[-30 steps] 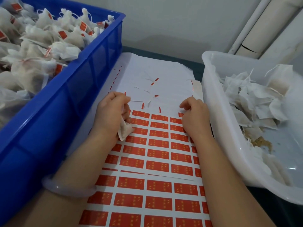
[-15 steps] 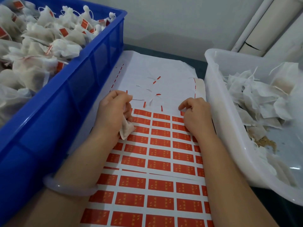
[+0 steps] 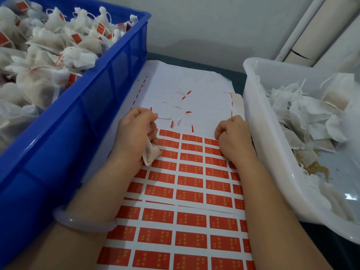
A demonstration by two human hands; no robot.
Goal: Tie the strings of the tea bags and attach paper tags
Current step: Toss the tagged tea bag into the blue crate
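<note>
Left hand is gripping a white mesh tea bag; right hand is curling on red-tagged paper sheet, grip unclear.

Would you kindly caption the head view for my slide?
Left hand grips a tea bag; right hand, fingers curled, rests on the red tag sheet.

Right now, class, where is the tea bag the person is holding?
Left of centre in the head view, the tea bag is gripped in the left hand over the red tag sheet, beside the blue crate.

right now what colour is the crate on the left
The crate is blue, head view.
</note>
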